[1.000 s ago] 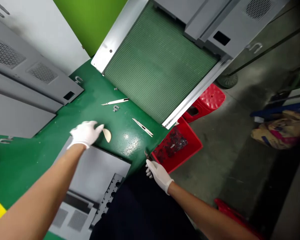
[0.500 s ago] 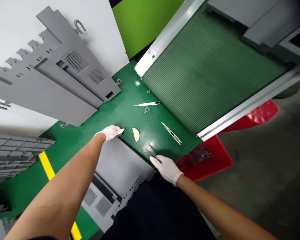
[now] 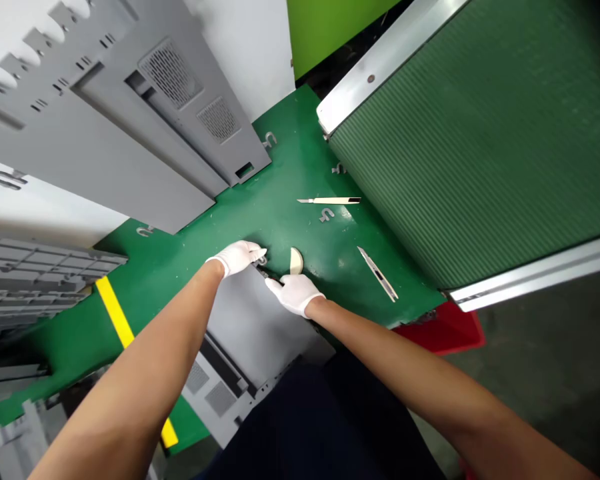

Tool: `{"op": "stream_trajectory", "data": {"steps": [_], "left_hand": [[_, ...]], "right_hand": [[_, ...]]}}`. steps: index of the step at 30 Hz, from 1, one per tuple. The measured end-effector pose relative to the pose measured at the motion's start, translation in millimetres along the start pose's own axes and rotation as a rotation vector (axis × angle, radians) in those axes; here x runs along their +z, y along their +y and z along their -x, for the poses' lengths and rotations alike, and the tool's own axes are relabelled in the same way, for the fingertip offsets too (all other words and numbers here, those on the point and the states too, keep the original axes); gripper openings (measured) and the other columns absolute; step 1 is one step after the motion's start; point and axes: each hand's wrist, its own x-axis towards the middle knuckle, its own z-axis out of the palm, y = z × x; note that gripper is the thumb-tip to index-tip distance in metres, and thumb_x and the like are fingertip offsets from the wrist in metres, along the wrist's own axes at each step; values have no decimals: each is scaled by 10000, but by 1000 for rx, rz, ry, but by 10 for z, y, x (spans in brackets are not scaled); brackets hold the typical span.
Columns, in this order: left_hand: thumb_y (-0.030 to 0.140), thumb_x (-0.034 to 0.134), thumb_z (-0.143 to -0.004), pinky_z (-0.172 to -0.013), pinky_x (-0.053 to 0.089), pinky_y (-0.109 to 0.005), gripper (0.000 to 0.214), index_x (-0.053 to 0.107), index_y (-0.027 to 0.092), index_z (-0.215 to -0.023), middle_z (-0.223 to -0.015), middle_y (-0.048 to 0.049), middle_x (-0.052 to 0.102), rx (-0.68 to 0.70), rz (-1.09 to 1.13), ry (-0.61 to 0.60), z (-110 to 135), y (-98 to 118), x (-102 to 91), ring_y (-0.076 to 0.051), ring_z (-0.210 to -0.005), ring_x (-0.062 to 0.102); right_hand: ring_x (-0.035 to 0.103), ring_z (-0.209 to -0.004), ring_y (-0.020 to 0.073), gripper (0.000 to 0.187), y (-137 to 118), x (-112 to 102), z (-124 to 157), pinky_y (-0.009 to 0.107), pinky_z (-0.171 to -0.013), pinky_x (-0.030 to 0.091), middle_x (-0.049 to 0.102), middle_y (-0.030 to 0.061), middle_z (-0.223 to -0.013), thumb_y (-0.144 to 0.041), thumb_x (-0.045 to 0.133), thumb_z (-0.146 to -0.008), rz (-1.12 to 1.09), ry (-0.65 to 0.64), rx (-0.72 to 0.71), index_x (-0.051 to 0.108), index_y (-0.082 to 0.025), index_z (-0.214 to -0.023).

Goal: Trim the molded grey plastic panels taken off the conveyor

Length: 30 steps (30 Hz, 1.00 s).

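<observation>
The left hand (image 3: 239, 257), in a white knit glove, has its fingers pinched at a small grey hook-shaped piece (image 3: 262, 261) by the far corner of a flat grey panel (image 3: 260, 323), which lies on the green tabletop (image 3: 220, 227) below both hands. Just beside it, the right hand (image 3: 296, 294), likewise gloved, is closed around a slim dark tool (image 3: 264, 273) pointing toward that corner; most of the tool is hidden, so its exact kind I cannot tell. The step in hand looks like tool work on the hook – whether hook and panel are joined is unclear. The next move would call for a steady left pinch and careful tip placement, clear of the left fingers – and of the beige half-moon piece (image 3: 296, 260) just beyond the right hand.
</observation>
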Motion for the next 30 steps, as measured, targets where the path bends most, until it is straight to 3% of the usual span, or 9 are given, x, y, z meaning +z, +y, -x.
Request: {"op": "stream_trajectory", "data": {"steps": [8, 20, 30], "left_hand": [[648, 456, -842, -698, 448, -266, 517, 708, 197, -851, -831, -20, 723, -35, 83, 31, 52, 19, 36, -156, -703, 577], [613, 458, -854, -629, 403, -262, 489, 690, 187, -797, -707, -1, 643, -29, 31, 40, 136, 142, -33, -133, -614, 487], [596, 462, -858, -686, 437, -268, 485, 717, 184, -843, -799, -30, 716, -26, 76, 49, 162, 150, -17, -152, -682, 565]], "right_hand": [[657, -1036, 265, 601, -60, -49, 45, 335, -868, 454, 705, 144, -1112, -585, 247, -994, 152, -38, -88, 654, -177, -1165], [680, -905, 281, 683, 7, 71, 39, 363, -779, 467, 725, 143, -914, -686, 189, -951, 54, 95, -20, 655, -188, -911], [681, -920, 273, 680, -27, 70, 44, 356, -805, 467, 733, 148, -940, -703, 223, -940, 47, 128, -11, 656, -179, -928]]}}
